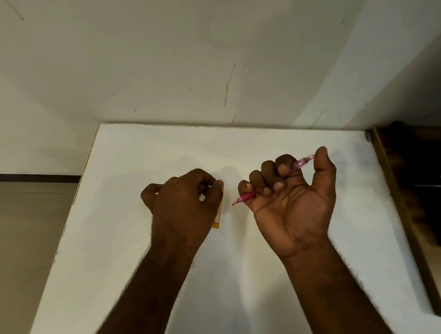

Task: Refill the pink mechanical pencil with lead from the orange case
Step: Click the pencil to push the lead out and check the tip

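The pink mechanical pencil [247, 195] lies across my right hand [292, 201], whose fingers are curled around its barrel, palm facing me. Its dark tip points down-left and its clear pink cap end sticks out beside my thumb. My left hand [185, 203] is closed, knuckles up, over the orange lead case [218, 218]; only the case's right edge and lower end show below my fingers. The two hands are a short gap apart above the white table [235, 279]. No loose lead is visible.
The white table runs to a pale wall at the back. Its left edge drops to a beige floor. A dark wooden shelf unit [418, 188] stands along the table's right edge.
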Demonstrator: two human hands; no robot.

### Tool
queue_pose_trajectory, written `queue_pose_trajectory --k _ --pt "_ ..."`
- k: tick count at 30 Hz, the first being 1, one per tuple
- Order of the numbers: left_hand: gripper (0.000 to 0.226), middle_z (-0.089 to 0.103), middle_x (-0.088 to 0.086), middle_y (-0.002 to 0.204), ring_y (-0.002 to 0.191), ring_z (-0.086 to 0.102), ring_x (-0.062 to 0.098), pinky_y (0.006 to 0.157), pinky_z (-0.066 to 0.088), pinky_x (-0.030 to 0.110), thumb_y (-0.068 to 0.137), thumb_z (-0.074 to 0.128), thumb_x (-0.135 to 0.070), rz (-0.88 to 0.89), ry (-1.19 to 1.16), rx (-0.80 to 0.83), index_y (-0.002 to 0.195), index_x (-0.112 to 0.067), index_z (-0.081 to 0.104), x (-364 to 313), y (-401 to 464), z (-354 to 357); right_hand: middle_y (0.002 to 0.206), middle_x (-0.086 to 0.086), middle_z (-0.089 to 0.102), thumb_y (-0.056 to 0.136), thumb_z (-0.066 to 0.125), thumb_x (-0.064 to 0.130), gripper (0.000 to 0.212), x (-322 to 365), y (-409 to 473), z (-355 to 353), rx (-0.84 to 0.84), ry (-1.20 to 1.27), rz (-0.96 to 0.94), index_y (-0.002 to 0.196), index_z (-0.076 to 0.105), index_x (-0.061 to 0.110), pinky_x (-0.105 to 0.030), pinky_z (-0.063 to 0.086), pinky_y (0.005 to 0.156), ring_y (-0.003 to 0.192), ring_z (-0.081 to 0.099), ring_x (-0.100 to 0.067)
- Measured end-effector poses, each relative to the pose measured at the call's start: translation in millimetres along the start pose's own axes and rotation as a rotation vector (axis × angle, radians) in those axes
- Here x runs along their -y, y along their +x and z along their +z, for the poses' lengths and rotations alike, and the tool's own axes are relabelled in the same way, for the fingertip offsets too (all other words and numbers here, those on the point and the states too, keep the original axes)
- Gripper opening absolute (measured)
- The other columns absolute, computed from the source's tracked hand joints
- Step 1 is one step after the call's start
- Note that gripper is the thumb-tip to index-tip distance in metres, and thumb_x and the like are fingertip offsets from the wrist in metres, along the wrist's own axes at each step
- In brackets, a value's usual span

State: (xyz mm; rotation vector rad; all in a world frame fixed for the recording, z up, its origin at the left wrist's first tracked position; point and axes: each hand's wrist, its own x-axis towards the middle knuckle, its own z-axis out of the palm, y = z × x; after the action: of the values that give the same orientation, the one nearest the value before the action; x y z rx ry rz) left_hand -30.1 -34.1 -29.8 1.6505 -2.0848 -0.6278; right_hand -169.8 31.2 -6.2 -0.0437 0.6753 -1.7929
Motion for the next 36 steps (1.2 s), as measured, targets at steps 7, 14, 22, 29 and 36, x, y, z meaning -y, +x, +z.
queue_pose_trajectory --k 7,14,22,29,36 --pt "0.025 0.065 -0.021 0.069 0.074 0.061 0.0 0.085 0.016 0.032 0.092 0.057 -0.054 0.002 -0.001 -0.001 0.077 -0.034 0.062 0.5 -0.1 0.4 0.057 0.001 0.029 0.093 0.042 0.059 0.055 1.0 1.6 -1.4 -0.038 -0.03 -0.023 0.059 0.04 0.015 -0.034 0.036 0.064 0.057 0.025 -0.018" --pt "0.025 0.062 -0.022 0.066 0.069 0.057 -0.005 0.083 0.015 0.032 0.091 0.057 -0.055 0.004 0.003 -0.002 0.075 -0.036 0.06 2.6 0.2 1.4 0.053 0.001 0.025 0.093 0.045 0.057 0.058 -0.9 3.4 -2.2 -0.082 -0.049 -0.024 0.055 0.035 0.015 -0.035 0.033 0.062 0.055 0.02 -0.019" --pt "0.025 0.061 -0.022 0.064 0.067 0.055 -0.005 0.078 0.012 0.029 0.091 0.058 -0.054 0.009 0.009 0.001 0.075 -0.035 0.061 2.4 -0.4 1.3 0.055 0.001 0.026 0.092 0.042 0.066 0.062 -1.5 2.5 -2.9 -0.093 -0.033 -0.015 0.057 0.036 0.015 -0.034 0.035 0.061 0.056 0.021 -0.019" --pt "0.026 0.065 -0.02 0.068 0.072 0.059 -0.001 0.086 0.017 0.033 0.091 0.059 -0.053 -0.003 0.003 -0.001 0.075 -0.033 0.061 1.1 -0.4 1.3 0.054 0.001 0.026 0.094 0.042 0.062 0.06 -2.2 3.6 -3.2 -0.11 -0.045 -0.03 0.057 0.037 0.016 -0.034 0.034 0.061 0.055 0.02 -0.018" --pt "0.026 0.063 -0.021 0.067 0.072 0.06 -0.001 0.081 0.014 0.03 0.092 0.059 -0.053 0.003 0.013 -0.001 0.075 -0.033 0.061 1.2 0.0 0.7 0.053 0.001 0.028 0.096 0.041 0.055 0.056 -4.7 5.1 -3.9 -0.103 -0.053 -0.025 0.057 0.04 0.016 -0.034 0.035 0.059 0.054 0.021 -0.018"
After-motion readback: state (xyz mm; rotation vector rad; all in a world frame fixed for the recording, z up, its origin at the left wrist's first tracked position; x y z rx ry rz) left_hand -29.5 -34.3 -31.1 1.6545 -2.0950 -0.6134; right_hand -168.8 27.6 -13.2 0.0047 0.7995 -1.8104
